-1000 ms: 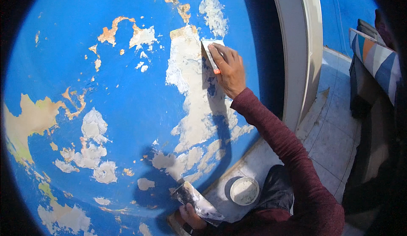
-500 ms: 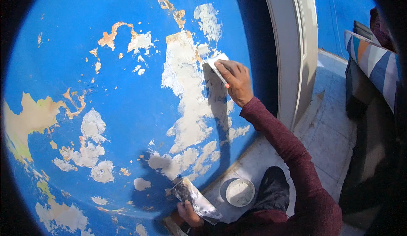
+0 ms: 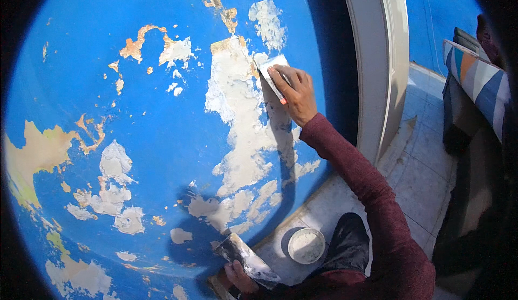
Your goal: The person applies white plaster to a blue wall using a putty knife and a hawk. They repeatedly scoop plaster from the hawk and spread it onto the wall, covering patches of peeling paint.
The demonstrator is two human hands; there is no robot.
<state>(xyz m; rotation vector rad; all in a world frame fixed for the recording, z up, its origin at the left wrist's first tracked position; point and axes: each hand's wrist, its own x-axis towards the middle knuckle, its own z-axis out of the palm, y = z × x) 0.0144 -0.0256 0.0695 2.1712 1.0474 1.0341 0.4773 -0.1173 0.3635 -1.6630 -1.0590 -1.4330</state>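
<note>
My right hand (image 3: 294,92) grips a putty knife (image 3: 271,73) and presses its wide blade flat against a blue wall (image 3: 162,138), on a tall patch of white filler (image 3: 240,116). The arm wears a dark red sleeve. My left hand (image 3: 237,277), low in the view, holds a second, filler-smeared blade (image 3: 245,257) close to my body. The wall shows several peeled spots and white filled patches.
A small round tub of white filler (image 3: 306,245) sits on the pale tiled floor (image 3: 421,170) by my knee. A white door frame (image 3: 377,68) stands right of the wall. A striped cushion (image 3: 477,81) on dark furniture lies at the far right.
My right hand has slid the putty knife a little up the white patch; the view has shifted slightly. The left hand stays low with its blade.
</note>
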